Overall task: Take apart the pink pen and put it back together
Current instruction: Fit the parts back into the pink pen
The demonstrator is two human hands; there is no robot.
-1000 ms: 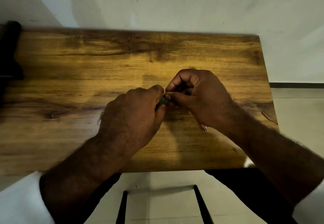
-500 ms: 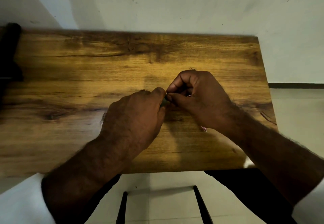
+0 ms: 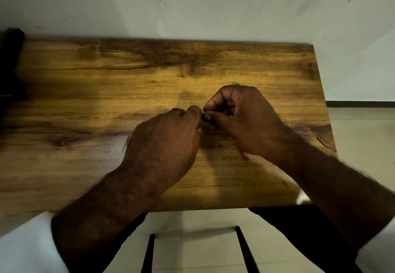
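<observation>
Two hands meet over the middle of the wooden table (image 3: 85, 93), much as they did a second ago; the left hand (image 3: 164, 144) has crept slightly up and right, so its thumb now presses closer against the right hand (image 3: 245, 121). Both are curled nearly closed, fingertips pinched on a small dark piece of the pen (image 3: 202, 122) between them. What each hides inside I cannot tell. A pink tip (image 3: 248, 156) pokes out beneath the right wrist, near the table.
</observation>
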